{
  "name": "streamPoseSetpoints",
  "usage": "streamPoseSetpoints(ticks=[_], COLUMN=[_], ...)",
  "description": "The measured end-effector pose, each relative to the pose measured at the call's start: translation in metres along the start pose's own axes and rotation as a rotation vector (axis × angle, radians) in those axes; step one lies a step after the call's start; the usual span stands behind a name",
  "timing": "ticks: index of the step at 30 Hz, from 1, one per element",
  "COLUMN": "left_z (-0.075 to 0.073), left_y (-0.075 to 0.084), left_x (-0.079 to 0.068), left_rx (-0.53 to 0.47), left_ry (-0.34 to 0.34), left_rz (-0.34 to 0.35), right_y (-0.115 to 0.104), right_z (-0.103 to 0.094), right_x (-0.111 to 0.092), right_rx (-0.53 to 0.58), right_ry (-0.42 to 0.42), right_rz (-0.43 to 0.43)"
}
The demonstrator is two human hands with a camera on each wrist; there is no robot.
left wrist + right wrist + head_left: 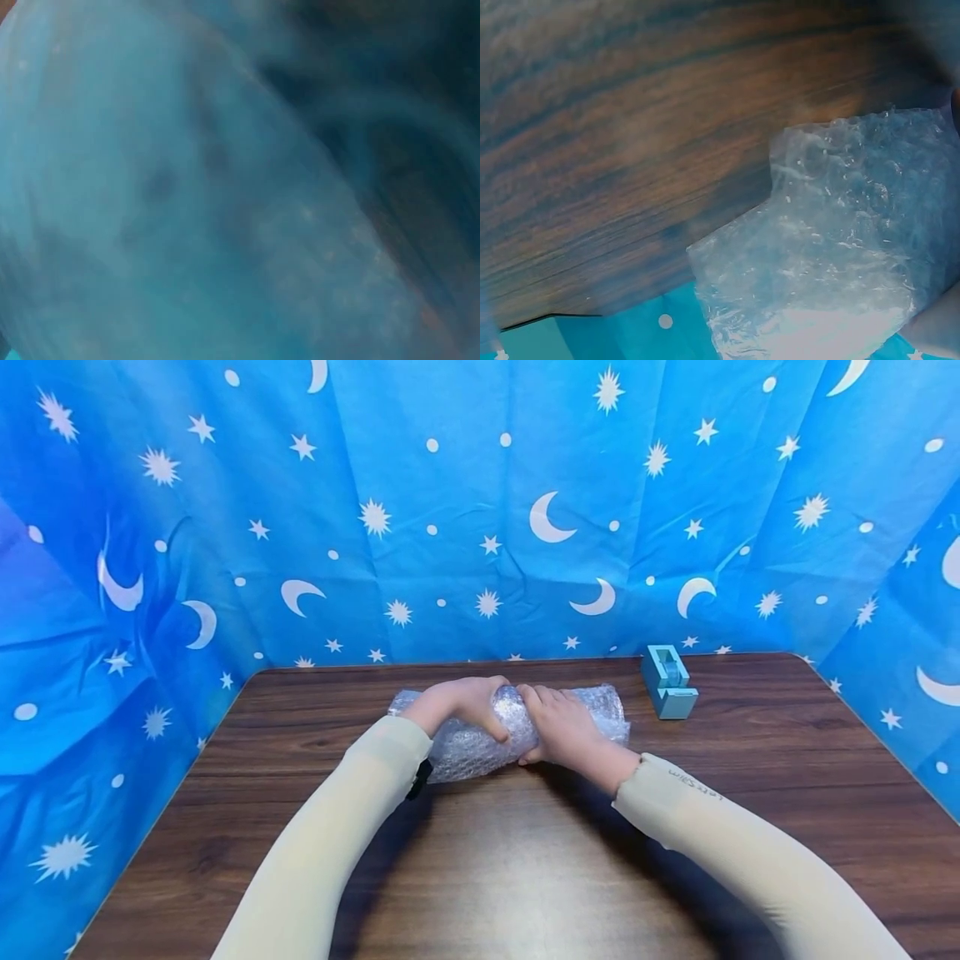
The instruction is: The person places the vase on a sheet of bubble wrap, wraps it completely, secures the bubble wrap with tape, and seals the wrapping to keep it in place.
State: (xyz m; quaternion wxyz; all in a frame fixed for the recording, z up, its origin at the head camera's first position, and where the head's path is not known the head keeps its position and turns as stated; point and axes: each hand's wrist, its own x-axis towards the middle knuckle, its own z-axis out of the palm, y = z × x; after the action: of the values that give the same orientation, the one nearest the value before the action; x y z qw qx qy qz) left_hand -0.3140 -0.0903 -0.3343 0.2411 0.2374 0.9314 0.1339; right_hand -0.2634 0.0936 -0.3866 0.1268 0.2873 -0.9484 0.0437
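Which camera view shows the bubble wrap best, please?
The head view: most of the bubble wrap shows, gripped by the left hand and right hand. The right wrist view shows one end close up; the left wrist view is too blurred to tell.

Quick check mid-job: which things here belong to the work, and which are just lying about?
In the work:
left hand
right hand
bubble wrap, gripped by both

Lying about:
tape dispenser, untouched, though possibly relevant
patterned backdrop, just behind the table

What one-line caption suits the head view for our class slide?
Left hand and right hand grip a bubble-wrap bundle at a wood-grain table, teal tape dispenser nearby.
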Motion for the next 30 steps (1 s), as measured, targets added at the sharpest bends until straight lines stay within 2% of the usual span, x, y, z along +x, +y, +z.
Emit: streamPoseSetpoints(ticks=[5, 12, 18, 25, 30], left_z=[0.0, 0.003, 0.011, 0.021, 0.029], left_y=[0.0, 0.003, 0.007, 0.012, 0.009], left_x=[0.0, -0.001, -0.01, -0.015, -0.015], left_rx=[-0.022, 0.0, 0.186, 0.394, 0.479], left_ry=[-0.011, -0.003, 0.135, 0.286, 0.373], left_rz=[-0.007, -0.06, -0.042, -0.005, 0.012], right_y=[0.002, 0.002, 0.003, 0.007, 0.009], right_z=[0.001, 0.003, 0.003, -0.004, -0.006], right_x=[0.002, 0.003, 0.006, 0.014, 0.019], right_rx=[0.004, 0.005, -0.01, 0.035, 0.042], right_ry=[-0.016, -0.037, -0.022, -0.091, -0.134], right_rz=[0.007, 0.016, 0.008, 0.045, 0.054])
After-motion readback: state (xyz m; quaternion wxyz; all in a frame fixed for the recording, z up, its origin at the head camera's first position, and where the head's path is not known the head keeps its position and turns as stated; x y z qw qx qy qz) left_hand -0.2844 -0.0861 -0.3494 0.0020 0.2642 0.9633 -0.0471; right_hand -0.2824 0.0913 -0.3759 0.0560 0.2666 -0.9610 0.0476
